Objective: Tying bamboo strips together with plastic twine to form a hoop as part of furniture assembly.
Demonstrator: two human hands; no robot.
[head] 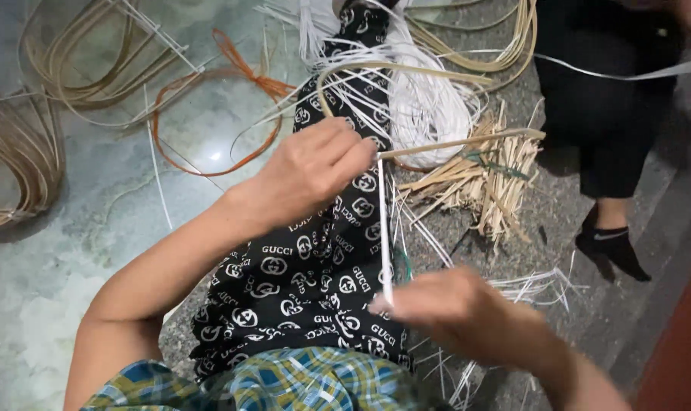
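Two hands: both work one white strip (384,228), stretched taut between them above the lap.
Left hand (315,171): fingers curled together at the upper end of the white strip, where it meets a tan cane loop (406,72); the closed hold appears to keep strip and cane pressed against each other.
Right hand (455,308): blurred; fingertips pinched on the lower end of the strip, apparently to keep it under tension.
White strip: thin, flat, narrow, smooth-surfaced; runs nearly vertical in the view from one hand to the other.
Tan cane loop: stiff, rounded stem bent into an arch, one leg passing under the left hand and extending right.
Lap cloth: black trousers (307,274) with a repeated white pattern, serving as the working surface under the strip.
White strip bundle (429,106): loose coil of many fine strands, lying just beyond the left hand, within reach.
Short cane offcuts (482,179): pale, straw-like sticks tied with a green cord.
Cane coils (79,61): large tan hoops on the stone floor (71,251), well apart.
Orange strip (208,114): thin loop beside them.
Other person's leg (611,152): dark clothing, black sock, upper right.
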